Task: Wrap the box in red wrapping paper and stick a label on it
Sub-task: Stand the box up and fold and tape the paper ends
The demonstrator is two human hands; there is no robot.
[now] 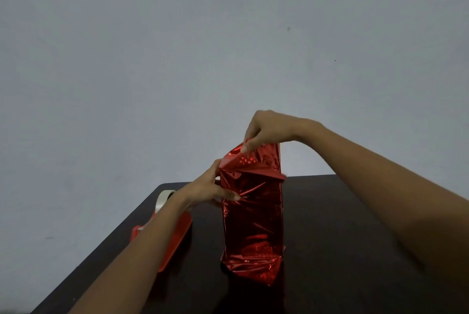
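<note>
A tall box covered in shiny red wrapping paper [253,224] stands upright on the dark table [342,237]. The paper is crinkled, and loose paper sticks up above the box's top end. My right hand [269,128] pinches the upper edge of that loose paper from above. My left hand [210,186] presses against the box's upper left side, fingers spread on the paper and thumb at the folded corner. The box itself is hidden under the paper. No label is visible.
A red tape dispenser [177,237] with a roll of clear tape [163,199] lies on the table left of the box, partly under my left forearm. The table's left edge runs diagonally close to it. A plain grey wall stands behind.
</note>
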